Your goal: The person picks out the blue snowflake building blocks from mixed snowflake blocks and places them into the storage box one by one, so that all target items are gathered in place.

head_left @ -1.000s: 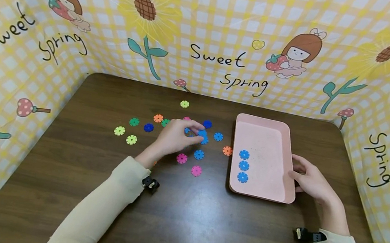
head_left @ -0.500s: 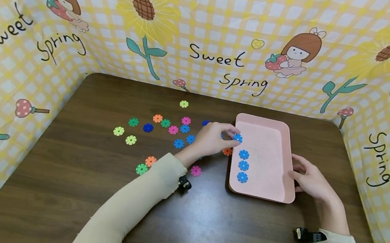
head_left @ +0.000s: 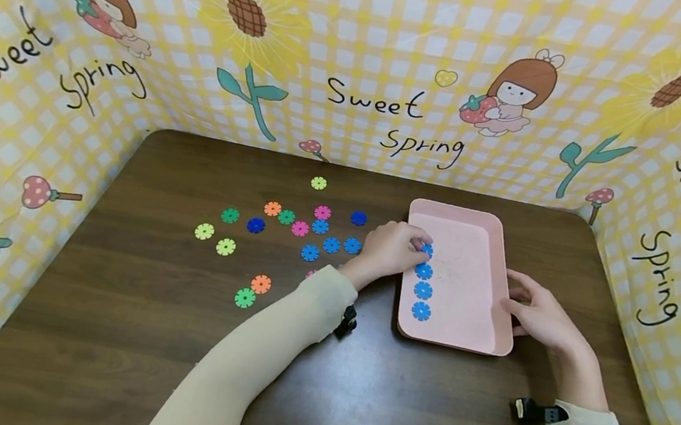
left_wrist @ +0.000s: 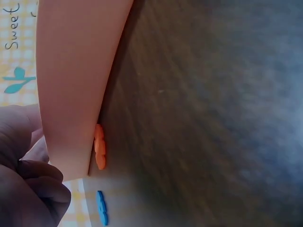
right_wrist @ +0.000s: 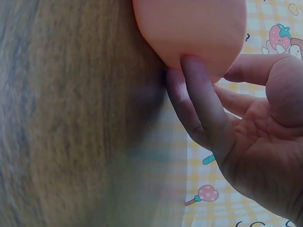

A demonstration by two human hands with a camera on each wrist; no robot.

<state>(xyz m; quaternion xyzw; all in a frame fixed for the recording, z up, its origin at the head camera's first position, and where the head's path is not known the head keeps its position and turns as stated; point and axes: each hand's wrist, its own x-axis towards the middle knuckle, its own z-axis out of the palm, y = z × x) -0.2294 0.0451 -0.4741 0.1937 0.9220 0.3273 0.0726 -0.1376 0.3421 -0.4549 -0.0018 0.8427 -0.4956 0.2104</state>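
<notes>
In the head view my left hand [head_left: 392, 249] reaches over the left wall of a pink tray [head_left: 469, 219]. Its thumb and fingertips pinch a blue notched disc [head_left: 428, 251], partly covered, at the top of a column of several blue discs [head_left: 423, 291]. The left wrist view shows the curled fingers [left_wrist: 45, 191] behind the tray wall; the pinched disc is hidden there. My right hand [head_left: 543, 314] holds the tray's right side. In the right wrist view its fingers [right_wrist: 203, 94] press the outer wall and the thumb reaches over the rim.
Discs in several colours lie on the brown table [head_left: 110, 297] left of the tray, among them a dark blue disc [head_left: 358, 218]. An orange disc [left_wrist: 100, 147] lies against the tray's outer left wall. A patterned cloth [head_left: 388, 46] stands around the table.
My left hand has carried a blue disc from the scattered pieces rightward over the tray wall and down to the column's upper end. The right hand has stayed on the tray.
</notes>
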